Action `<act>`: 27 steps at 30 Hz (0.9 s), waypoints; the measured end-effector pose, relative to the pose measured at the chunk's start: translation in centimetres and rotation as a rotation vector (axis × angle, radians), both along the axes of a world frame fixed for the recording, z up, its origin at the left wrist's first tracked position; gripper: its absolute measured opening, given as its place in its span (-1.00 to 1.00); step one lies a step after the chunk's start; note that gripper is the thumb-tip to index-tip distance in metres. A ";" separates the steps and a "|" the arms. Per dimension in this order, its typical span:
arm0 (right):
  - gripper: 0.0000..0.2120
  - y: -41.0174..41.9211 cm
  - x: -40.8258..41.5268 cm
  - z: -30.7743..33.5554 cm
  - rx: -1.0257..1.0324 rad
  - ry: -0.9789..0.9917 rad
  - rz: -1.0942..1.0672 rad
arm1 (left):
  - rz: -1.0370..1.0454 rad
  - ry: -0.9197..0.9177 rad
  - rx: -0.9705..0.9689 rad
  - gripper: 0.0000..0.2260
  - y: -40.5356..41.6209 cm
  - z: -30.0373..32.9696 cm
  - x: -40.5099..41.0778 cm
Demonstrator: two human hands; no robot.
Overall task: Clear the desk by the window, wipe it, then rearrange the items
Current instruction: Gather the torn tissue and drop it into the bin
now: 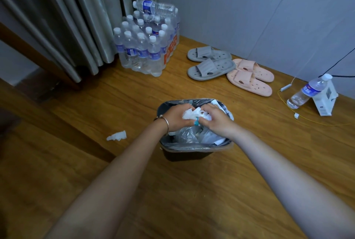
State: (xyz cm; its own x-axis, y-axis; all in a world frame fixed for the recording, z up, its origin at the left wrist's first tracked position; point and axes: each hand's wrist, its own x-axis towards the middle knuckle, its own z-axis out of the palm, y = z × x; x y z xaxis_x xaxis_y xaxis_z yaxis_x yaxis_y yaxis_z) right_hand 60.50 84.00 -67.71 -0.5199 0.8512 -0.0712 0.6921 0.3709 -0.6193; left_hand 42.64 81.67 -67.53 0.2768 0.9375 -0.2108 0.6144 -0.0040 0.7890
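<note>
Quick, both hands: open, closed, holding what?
Left hand: closed on the crumpled white tissue over the bin.
Right hand: closed on the same tissue.

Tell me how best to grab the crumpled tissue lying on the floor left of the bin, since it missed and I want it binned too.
Pinch the crumpled tissue from straight above across its raised, bunched middle. It lies flat and loose on the wooden floor, clear of the bin, with nothing crowding it.
</note>
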 end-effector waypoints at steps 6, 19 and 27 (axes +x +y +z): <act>-0.74 0.2 0.1 0.0 -0.013 -0.026 0.035 | -0.042 0.053 -0.009 -0.63 0.3 -0.1 -0.6; -0.71 -0.5 0.4 1.1 -0.111 0.019 0.005 | -0.075 0.076 -0.020 -0.42 -0.1 0.8 -1.0; -0.65 -0.8 0.6 1.9 -0.154 0.043 -0.002 | -0.111 0.034 -0.016 -0.36 -0.5 1.3 -1.1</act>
State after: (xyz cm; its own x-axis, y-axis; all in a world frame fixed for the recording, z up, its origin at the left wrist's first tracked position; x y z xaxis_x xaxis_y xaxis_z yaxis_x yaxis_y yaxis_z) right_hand 61.05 83.24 -65.82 -0.5240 0.8329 -0.1784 0.6642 0.2684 -0.6977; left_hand 41.50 81.20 -66.25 0.3715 0.8978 -0.2366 0.6374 -0.0613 0.7681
